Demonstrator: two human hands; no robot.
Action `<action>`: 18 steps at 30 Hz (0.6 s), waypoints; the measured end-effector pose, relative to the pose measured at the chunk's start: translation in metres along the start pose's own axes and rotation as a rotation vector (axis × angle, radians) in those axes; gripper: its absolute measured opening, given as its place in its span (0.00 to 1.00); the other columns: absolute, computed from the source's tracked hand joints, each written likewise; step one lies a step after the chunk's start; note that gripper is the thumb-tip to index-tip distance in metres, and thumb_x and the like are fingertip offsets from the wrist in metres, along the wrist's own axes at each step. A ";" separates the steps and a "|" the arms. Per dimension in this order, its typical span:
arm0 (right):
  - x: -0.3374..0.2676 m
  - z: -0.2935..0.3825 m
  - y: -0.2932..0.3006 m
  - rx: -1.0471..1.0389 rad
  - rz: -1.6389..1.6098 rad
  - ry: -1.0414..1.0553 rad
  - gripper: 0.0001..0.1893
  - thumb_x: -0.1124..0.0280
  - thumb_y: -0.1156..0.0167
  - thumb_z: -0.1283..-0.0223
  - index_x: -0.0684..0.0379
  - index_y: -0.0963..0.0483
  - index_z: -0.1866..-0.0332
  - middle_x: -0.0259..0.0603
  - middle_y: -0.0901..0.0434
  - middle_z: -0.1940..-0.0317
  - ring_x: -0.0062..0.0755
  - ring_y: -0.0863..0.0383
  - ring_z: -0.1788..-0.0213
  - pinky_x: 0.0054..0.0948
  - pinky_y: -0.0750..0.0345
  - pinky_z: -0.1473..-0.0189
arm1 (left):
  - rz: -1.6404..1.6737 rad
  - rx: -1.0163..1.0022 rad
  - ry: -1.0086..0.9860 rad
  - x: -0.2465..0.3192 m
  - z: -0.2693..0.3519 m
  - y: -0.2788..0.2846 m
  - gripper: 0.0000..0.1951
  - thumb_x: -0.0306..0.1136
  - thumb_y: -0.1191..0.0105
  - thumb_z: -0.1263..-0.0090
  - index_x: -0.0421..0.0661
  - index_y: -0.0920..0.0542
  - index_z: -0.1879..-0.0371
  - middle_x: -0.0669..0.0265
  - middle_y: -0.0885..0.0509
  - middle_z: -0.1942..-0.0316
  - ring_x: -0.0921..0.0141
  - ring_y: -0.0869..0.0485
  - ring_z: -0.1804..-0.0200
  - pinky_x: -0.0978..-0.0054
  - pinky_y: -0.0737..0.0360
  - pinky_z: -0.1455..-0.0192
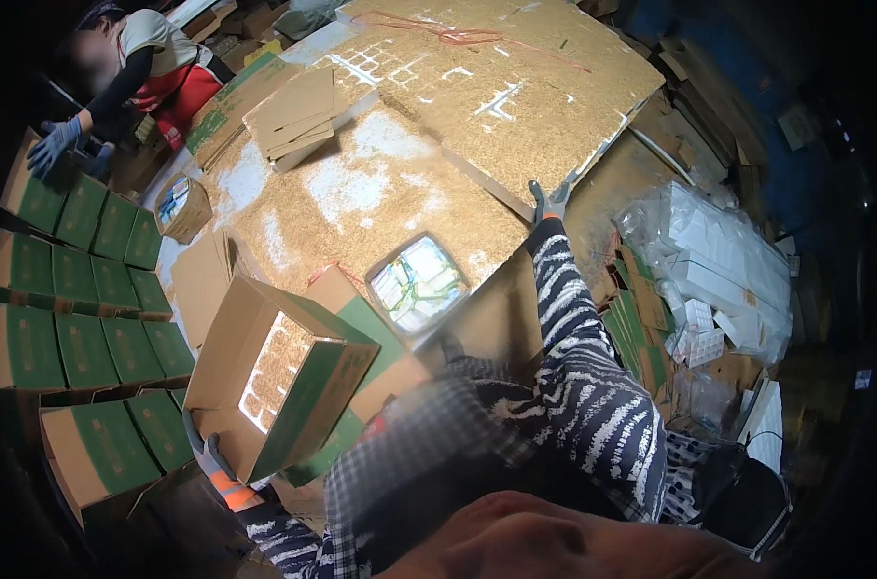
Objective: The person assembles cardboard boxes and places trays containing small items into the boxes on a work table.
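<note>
My left hand (217,459), in a grey and orange work glove, grips the lower left edge of an open, tilted cardboard box (282,383) with green sides. Inside the box shows a white foam tray (273,373), its cells filled with tan, grain-like material. My right hand (552,201), gloved too, rests at the table's right edge with thumb and fingers apart. It touches the near corner of a large grain-covered slab (511,137), by the end of a thin strip (485,181). Whether it grips either is unclear. A carton of small packets (418,284) sits between my arms.
Rows of green-topped cartons (91,351) stand at left, where a co-worker's gloved hand (54,145) touches one. Flat cardboard pieces (297,119) and a packet-filled basket-like box (185,210) lie on the table (402,184). Plastic-wrapped white foam (728,260) is stacked at right; red twine (453,32) lies behind.
</note>
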State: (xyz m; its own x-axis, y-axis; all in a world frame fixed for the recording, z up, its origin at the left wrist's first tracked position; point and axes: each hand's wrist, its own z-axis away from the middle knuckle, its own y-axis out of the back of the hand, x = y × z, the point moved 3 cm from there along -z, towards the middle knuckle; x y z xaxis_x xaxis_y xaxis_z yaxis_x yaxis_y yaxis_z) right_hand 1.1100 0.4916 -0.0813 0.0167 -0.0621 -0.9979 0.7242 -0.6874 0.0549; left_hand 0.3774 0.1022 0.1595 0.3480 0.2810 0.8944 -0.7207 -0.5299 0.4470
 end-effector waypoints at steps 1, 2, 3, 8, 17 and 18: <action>-0.014 0.003 0.001 0.008 -0.033 0.064 0.55 0.68 0.25 0.53 0.63 0.55 0.23 0.49 0.51 0.23 0.42 0.45 0.25 0.35 0.42 0.26 | 0.002 0.013 0.002 -0.002 0.003 -0.001 0.36 0.22 0.56 0.41 0.42 0.38 0.27 0.55 0.36 0.28 0.62 0.36 0.28 0.69 0.38 0.28; -0.025 0.004 0.008 0.004 -0.061 0.105 0.54 0.74 0.25 0.53 0.64 0.54 0.23 0.47 0.49 0.24 0.40 0.43 0.26 0.33 0.41 0.27 | -0.002 0.018 -0.019 0.001 0.004 -0.002 0.36 0.21 0.56 0.41 0.42 0.38 0.27 0.55 0.35 0.28 0.63 0.36 0.28 0.69 0.38 0.28; -0.041 0.008 0.014 -0.025 -0.030 0.150 0.52 0.75 0.25 0.54 0.64 0.51 0.24 0.47 0.46 0.26 0.39 0.41 0.27 0.32 0.38 0.29 | -0.001 0.022 -0.027 0.000 0.004 -0.002 0.36 0.21 0.57 0.41 0.42 0.38 0.27 0.55 0.35 0.28 0.63 0.36 0.28 0.70 0.38 0.28; -0.175 0.091 0.005 -0.400 -0.256 -0.014 0.40 0.76 0.32 0.48 0.62 0.41 0.28 0.47 0.28 0.37 0.38 0.25 0.38 0.32 0.24 0.40 | -0.109 0.047 -0.163 -0.025 0.002 -0.004 0.28 0.23 0.55 0.33 0.42 0.34 0.31 0.55 0.36 0.28 0.61 0.34 0.29 0.70 0.35 0.29; -0.339 0.251 -0.120 -1.285 -0.188 0.411 0.32 0.74 0.42 0.38 0.63 0.41 0.27 0.50 0.28 0.36 0.37 0.27 0.34 0.34 0.27 0.36 | -0.128 0.125 -0.342 -0.078 -0.028 -0.021 0.20 0.22 0.56 0.25 0.43 0.29 0.35 0.55 0.36 0.27 0.59 0.33 0.29 0.68 0.32 0.29; -0.341 0.265 -0.135 -1.309 -0.081 0.752 0.33 0.74 0.42 0.37 0.64 0.42 0.27 0.51 0.29 0.36 0.37 0.28 0.34 0.34 0.27 0.35 | -0.092 0.127 -0.352 -0.088 -0.035 -0.022 0.20 0.22 0.56 0.25 0.44 0.30 0.34 0.55 0.36 0.27 0.59 0.33 0.29 0.68 0.32 0.29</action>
State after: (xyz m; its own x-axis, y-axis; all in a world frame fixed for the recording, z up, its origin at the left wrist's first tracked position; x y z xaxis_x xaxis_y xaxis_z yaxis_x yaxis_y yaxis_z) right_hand 0.8241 0.4137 0.2602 -0.0076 0.5953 -0.8035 0.8188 0.4650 0.3368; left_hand 0.3413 0.1172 0.0707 0.6082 0.0522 0.7921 -0.6045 -0.6162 0.5048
